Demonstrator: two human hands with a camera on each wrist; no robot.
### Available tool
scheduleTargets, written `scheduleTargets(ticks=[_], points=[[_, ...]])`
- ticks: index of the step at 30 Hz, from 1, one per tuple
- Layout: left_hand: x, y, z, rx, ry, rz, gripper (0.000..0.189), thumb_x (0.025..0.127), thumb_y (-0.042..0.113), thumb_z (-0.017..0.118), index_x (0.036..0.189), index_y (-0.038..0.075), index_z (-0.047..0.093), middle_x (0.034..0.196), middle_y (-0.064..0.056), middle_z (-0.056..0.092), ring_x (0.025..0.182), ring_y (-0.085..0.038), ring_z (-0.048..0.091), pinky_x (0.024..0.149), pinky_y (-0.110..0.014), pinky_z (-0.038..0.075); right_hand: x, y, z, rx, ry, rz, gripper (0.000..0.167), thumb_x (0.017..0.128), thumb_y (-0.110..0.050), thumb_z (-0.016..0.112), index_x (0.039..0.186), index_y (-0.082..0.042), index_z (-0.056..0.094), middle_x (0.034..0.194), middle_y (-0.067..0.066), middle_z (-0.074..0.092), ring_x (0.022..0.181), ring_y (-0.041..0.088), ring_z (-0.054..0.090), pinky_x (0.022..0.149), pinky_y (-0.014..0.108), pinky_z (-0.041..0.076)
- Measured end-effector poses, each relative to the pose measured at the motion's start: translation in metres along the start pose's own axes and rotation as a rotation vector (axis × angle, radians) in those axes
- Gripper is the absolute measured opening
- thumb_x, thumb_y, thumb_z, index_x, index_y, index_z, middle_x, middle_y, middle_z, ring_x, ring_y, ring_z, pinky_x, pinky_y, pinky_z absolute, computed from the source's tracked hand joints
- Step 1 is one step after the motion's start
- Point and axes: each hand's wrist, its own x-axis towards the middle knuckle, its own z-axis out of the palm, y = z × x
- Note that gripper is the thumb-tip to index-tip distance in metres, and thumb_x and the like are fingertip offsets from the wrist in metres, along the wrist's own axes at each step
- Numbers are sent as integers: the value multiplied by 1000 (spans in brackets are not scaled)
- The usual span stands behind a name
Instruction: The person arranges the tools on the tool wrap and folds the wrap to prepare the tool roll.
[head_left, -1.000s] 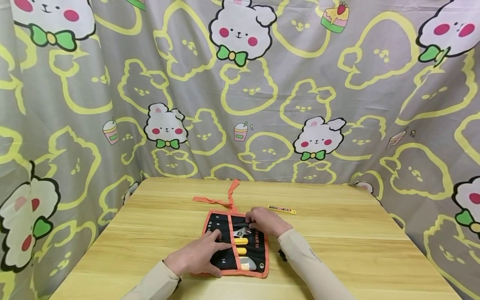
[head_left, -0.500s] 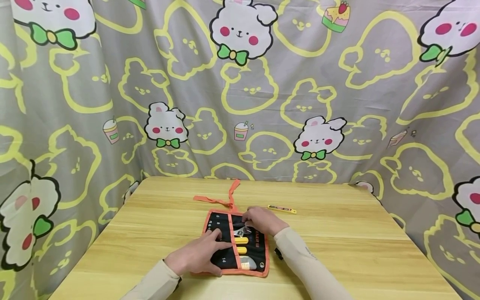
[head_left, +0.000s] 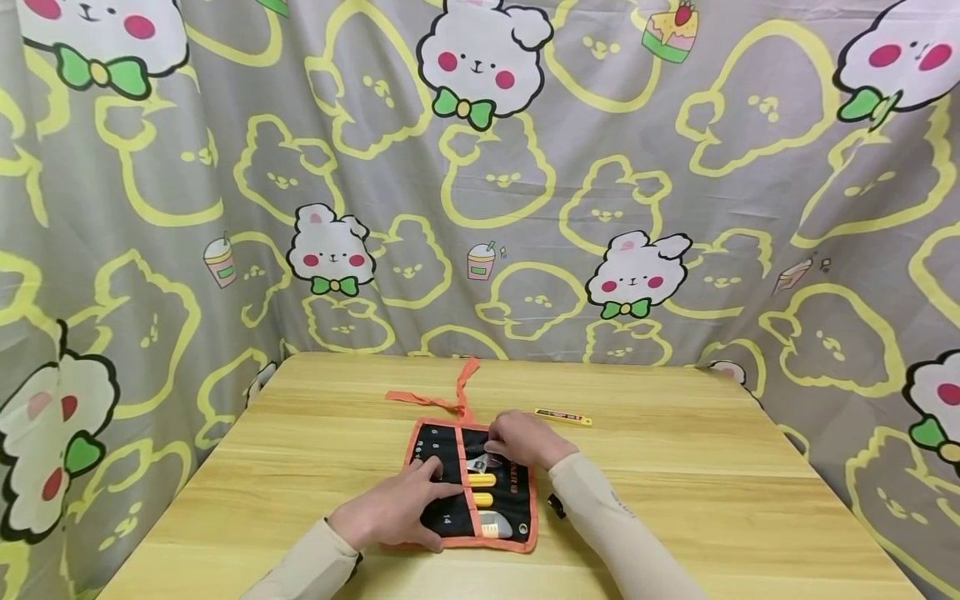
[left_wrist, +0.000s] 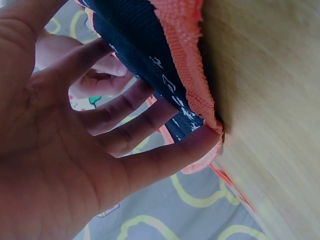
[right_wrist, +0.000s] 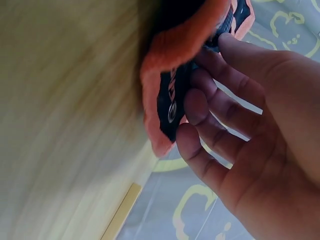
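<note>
A black tool pouch (head_left: pixel 516 508) with orange edging lies unfolded on the table. My left hand (head_left: pixel 393 510) rests on its left part, fingers spread over the printed numbers; in the left wrist view one fingertip meets the orange edge (left_wrist: pixel 212 125). Thumb and fingers of my right hand (head_left: pixel 528 440) pinch a black ribbed handle (head_left: pixel 476 449) in the far pocket, and its far end is hidden. Nearer me, the pockets hold an adjustable wrench (head_left: pixel 477 465), two yellow handles (head_left: pixel 482 481) and a grey rounded tool end (head_left: pixel 496 525).
Orange tie ribbons (head_left: pixel 442 404) trail from the pouch's far edge. Behind my right hand lies a flat yellow strip (head_left: pixel 564 417) with dark printing. A patterned curtain (head_left: pixel 405 183) hangs around the wooden table (head_left: pixel 712 492).
My right hand has shifted slightly left over the far pocket, covering more of the black ribbed handle. The left hand has stayed in place on the pouch.
</note>
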Motion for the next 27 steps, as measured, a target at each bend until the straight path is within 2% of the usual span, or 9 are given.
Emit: scheduleTargets(ticks=[12, 18, 27], points=[[-1, -1, 1, -10, 3, 17, 68, 79, 46, 87, 140, 30, 64, 124, -3, 50, 99, -16, 49, 82, -32, 52, 3, -11, 1, -33, -8, 39, 35, 101, -27, 67, 67, -20, 62, 56, -9, 48, 48, 7, 44, 52, 23, 40], [0, -1, 1, -8, 3, 16, 68, 79, 47, 87, 140, 30, 64, 124, -3, 50, 99, -16, 50, 82, -32, 53, 5, -14, 2, -65, -5, 44, 33, 101, -27, 67, 68, -20, 62, 57, -8, 48, 50, 7, 45, 54, 23, 40], [0, -1, 1, -7, 9, 12, 68, 79, 47, 87, 140, 29, 64, 122, -3, 51, 98, -15, 49, 82, -32, 52, 7, -16, 6, -54, -4, 66, 30, 101, -24, 66, 72, -18, 64, 61, -7, 50, 53, 8, 46, 55, 24, 41]])
